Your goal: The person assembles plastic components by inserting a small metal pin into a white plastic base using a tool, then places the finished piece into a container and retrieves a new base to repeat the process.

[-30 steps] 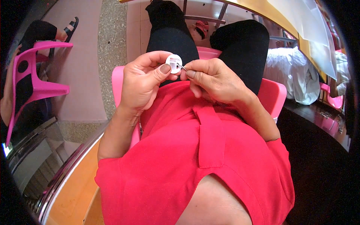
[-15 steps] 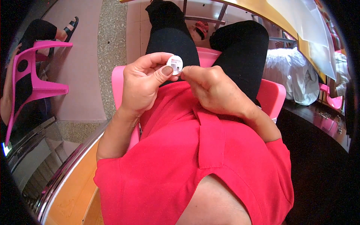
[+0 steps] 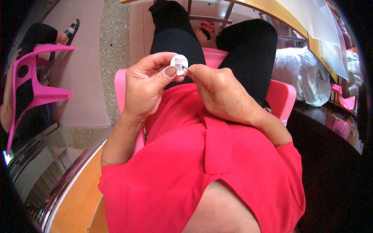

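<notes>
Above my lap, my left hand point(image 3: 143, 87) pinches a small round white plastic piece point(image 3: 178, 58) between thumb and fingers. A squarish recess is open in the face of this piece. From the right, my right hand point(image 3: 223, 90) closes its fingertips on a thin dark pin-like tool point(image 3: 187, 68). The tool's tip reaches the recess of the white piece; most of its length is hidden in my fingers, so its exact kind cannot be told. Both hands meet at the white piece.
I sit on a pink chair point(image 3: 285, 99). Another person's leg point(image 3: 40, 33) shows by a pink chair point(image 3: 50, 91) at the left. A wooden table edge point(image 3: 283, 17) runs across the far right, with white cloth point(image 3: 299, 72) under it. An orange-brown wooden surface point(image 3: 75, 202) lies at lower left.
My right fingertips have shifted slightly, and the dark tool's tip now shows at the recess. The white piece has moved a little to the left with my left hand.
</notes>
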The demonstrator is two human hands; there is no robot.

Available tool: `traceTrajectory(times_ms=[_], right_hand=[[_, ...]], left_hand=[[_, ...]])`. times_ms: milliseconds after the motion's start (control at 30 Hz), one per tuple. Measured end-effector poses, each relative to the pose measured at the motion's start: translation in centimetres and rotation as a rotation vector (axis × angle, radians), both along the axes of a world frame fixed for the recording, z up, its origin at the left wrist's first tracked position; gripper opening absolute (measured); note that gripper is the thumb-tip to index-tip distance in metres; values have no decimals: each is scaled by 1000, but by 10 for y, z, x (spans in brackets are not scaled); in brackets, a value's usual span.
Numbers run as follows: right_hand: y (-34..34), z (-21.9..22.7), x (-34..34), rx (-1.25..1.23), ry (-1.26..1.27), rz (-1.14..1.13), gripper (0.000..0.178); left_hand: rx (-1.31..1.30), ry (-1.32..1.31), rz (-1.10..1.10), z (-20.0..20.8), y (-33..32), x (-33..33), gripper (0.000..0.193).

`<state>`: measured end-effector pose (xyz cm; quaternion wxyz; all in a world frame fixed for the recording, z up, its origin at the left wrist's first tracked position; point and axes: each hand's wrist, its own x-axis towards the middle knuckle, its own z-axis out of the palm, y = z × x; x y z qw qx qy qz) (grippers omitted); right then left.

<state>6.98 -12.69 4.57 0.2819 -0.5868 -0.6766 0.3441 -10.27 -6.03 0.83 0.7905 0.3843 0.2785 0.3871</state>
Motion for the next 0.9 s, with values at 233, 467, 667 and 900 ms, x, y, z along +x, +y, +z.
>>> traceTrajectory(times_ms=[233,467,667,900], right_hand=[[0,0,-3,8,-65,25,9],[1,-2,-3,-3,-60,19,14],[-1,-4,-5,130,-351,59,15],[-1,5,-12,178,-804,163,20]], left_hand=[[9,16,-15,-3,0,-2,25],[2,0,-4,-2,0,-1,25],[-12,9,6,-3,0,0,24],[10,108,58,-4,-4,3,19]])
